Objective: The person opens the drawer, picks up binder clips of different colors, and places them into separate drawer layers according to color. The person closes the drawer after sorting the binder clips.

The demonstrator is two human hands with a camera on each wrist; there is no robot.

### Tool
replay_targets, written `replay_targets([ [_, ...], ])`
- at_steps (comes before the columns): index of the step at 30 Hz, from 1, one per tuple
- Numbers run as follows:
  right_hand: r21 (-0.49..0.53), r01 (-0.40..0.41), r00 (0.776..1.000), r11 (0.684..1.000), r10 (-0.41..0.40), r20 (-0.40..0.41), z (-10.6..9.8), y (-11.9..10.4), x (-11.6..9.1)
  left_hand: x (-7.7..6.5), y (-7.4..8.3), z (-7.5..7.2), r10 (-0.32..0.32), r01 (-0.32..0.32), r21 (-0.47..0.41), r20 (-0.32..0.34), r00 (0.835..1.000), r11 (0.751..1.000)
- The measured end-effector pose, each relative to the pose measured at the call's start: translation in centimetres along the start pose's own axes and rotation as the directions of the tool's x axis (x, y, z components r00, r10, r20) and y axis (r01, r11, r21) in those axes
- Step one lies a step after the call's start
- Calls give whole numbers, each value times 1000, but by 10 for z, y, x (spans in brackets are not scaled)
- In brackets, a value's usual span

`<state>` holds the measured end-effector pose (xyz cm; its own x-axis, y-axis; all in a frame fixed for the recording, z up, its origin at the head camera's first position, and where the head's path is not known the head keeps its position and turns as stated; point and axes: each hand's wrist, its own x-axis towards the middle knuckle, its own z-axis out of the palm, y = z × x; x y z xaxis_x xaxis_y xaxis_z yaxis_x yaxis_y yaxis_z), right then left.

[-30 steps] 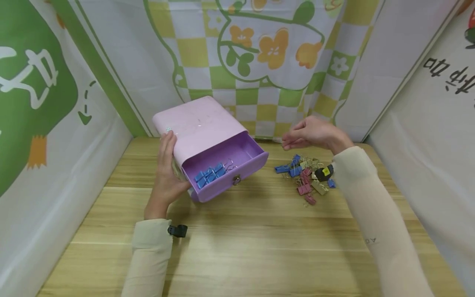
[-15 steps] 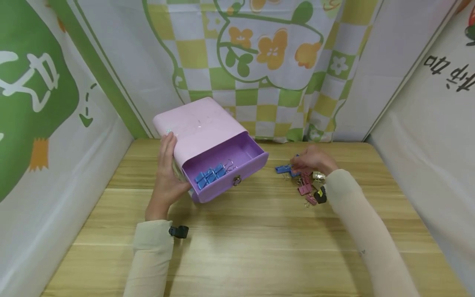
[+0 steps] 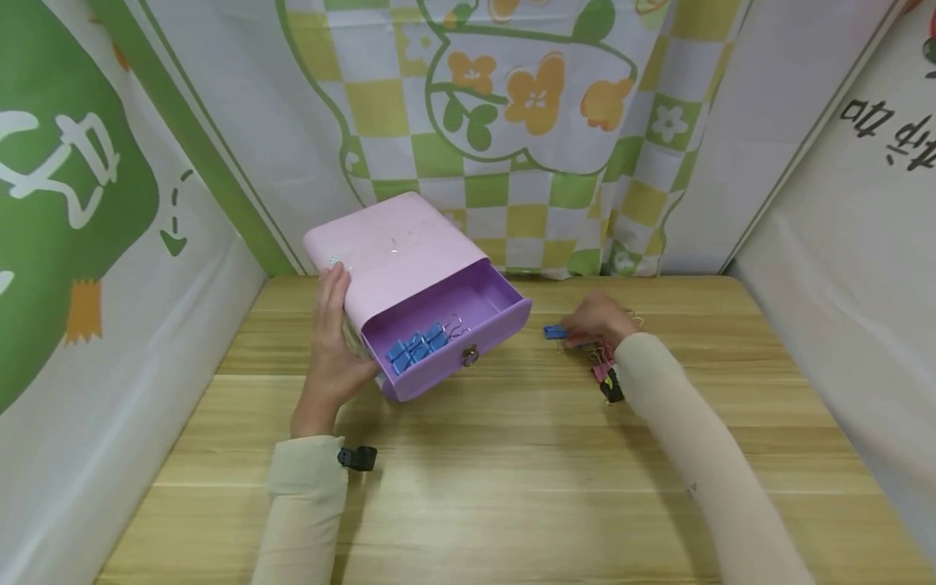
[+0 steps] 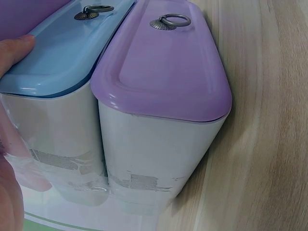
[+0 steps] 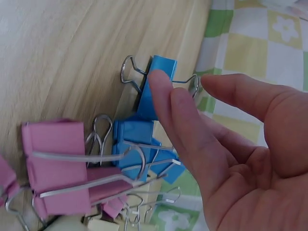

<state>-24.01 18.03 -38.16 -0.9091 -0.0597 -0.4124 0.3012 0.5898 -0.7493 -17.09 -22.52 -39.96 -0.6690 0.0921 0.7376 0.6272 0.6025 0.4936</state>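
Observation:
My left hand [image 3: 329, 349] grips the left side of a pink-topped drawer box [image 3: 395, 260]. In the left wrist view its thumb [image 4: 17, 50] lies on a blue drawer front [image 4: 62, 57]. The box's top purple drawer [image 3: 439, 361] is pulled out, with several blue binder clips [image 3: 417, 348] in its left end. My right hand [image 3: 600, 318] is over a pile of binder clips on the table. In the right wrist view, its extended fingers overlap a blue binder clip [image 5: 161, 67], and the thumb tip is beside that clip's wire handle, apart from the fingers.
Pink binder clips [image 5: 57, 168] and more blue ones [image 5: 134, 134] lie close by the right hand. A lower purple drawer [image 4: 163, 67] is closed. A checkered cloth [image 3: 512, 195] hangs behind the wooden table [image 3: 468, 487]. Black wrist cameras [image 3: 358, 457] sit on both sleeves.
My right hand has come down from above the back of the pile onto the clips, then shifted slightly left. The left hand and the box have stayed in place.

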Motion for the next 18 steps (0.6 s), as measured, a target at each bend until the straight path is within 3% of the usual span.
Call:
replay_targets([
  [4,-126,27,999,992,-30,-24,5,-3,2,-1,0,0,-21,21,12,15,1000,1000],
  [8,-263,71,997,962,-76,-9,7,-6,2,-1,0,0,-43,42,19,27,999,999],
  [12,-237,110,993,965,-98,65,10,-8,3,-1,1,-1,-42,42,15,27,999,999],
  [18,-103,134,980,986,-117,159,17,-7,6,-1,0,0,-17,17,-7,11,1000,1000],
])
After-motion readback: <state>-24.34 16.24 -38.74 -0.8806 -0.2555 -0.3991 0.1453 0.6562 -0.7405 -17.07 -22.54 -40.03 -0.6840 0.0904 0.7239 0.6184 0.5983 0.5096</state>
